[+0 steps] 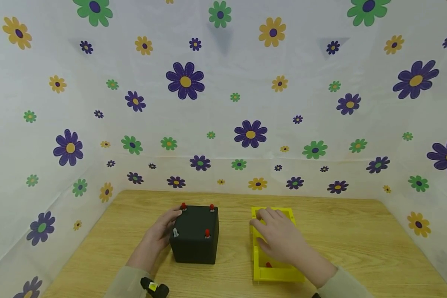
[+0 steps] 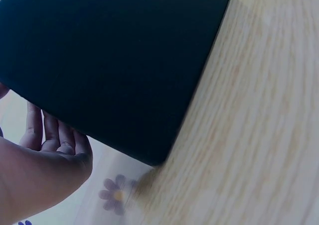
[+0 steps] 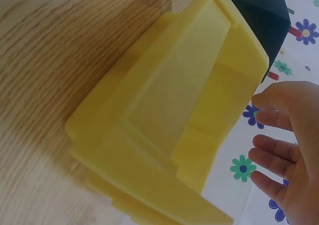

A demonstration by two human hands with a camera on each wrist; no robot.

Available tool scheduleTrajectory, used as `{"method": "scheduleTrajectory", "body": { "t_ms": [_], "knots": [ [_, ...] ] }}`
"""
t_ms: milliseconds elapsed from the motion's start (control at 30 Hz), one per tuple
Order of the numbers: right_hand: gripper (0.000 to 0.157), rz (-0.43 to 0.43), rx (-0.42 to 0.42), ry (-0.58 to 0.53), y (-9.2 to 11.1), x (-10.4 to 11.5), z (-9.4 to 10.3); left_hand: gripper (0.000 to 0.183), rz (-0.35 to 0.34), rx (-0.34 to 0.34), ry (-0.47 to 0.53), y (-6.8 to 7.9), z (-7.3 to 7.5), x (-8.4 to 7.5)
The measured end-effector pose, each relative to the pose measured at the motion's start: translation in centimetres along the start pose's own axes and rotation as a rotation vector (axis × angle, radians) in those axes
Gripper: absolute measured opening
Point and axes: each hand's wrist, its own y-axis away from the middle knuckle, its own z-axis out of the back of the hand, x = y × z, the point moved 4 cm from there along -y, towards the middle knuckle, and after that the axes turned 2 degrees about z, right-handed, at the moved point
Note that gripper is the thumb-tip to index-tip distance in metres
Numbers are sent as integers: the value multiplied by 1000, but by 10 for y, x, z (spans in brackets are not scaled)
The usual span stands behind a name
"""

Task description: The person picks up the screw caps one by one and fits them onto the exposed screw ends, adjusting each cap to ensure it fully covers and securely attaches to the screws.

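A black box [image 1: 195, 234] stands on the table. Three red-capped posts, one of them the near-right post [image 1: 207, 233], rise from its top corners, and a bare metal post [image 1: 176, 232] stands at the near-left corner. Against the box's left side rests my left hand [image 1: 159, 231], one digit lying at the top edge and the other fingers [image 2: 65, 135] along the side, partly hidden. My right hand [image 1: 281, 236] hovers over the yellow bin [image 1: 279, 274], its fingers loosely bent and apart with nothing between them. Inside the bin, near its front, lies a small red piece [image 1: 269, 265].
Both objects share a wood-grain table [image 1: 339, 231]. A white sheet with printed flowers [image 1: 223, 103] encloses the table at the back and both sides. Near my left wrist is a black device with a yellow label [image 1: 154, 287].
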Motion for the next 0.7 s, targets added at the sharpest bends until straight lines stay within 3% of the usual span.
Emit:
{"method": "scheduleTrajectory", "body": {
  "t_ms": [233, 500, 700],
  "knots": [
    [38, -27, -1, -10, 6, -5, -2, 75, 12, -36, -37, 1, 0, 1],
    [38, -49, -5, -5, 12, -11, -6, 71, 23, -37, -36, 1, 1, 0],
    [39, -61, 11, -13, 15, -14, -6, 78, 31, -50, -42, 3, -1, 0]
  ]
}}
